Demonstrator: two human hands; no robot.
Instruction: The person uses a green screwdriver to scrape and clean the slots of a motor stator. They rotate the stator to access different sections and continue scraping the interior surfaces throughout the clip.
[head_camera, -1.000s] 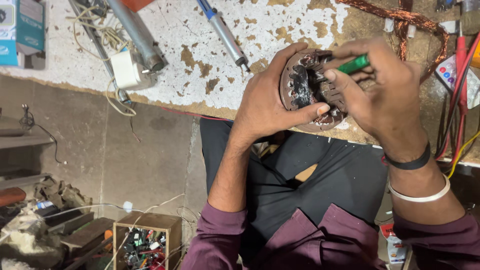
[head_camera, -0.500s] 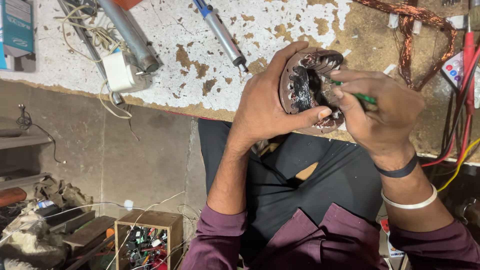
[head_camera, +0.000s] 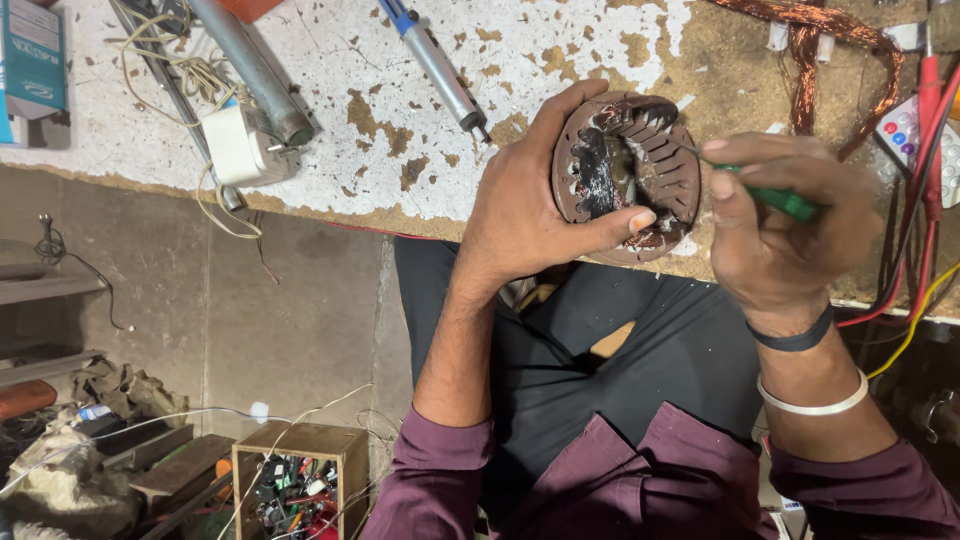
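My left hand (head_camera: 535, 210) grips a round brown motor stator (head_camera: 660, 150) with slotted teeth, thumb across its lower rim, holding it at the near edge of the worn white workbench (head_camera: 340, 150). My right hand (head_camera: 785, 225) holds a green-handled tool (head_camera: 785, 200); its thin metal tip reaches into the stator's slots from the right. Black and white bands sit on my right wrist.
On the bench lie a soldering iron (head_camera: 435, 65), a grey metal pipe (head_camera: 255, 75), a white plug with tangled wire (head_camera: 235, 145) and coiled copper wire (head_camera: 815, 50). Red and yellow cables (head_camera: 925, 200) hang at right. A wooden box of parts (head_camera: 295, 480) stands on the floor.
My right hand has drawn back to the right, off the stator face, leaving the slots and the tool's tip in sight. The left hand keeps its grip.
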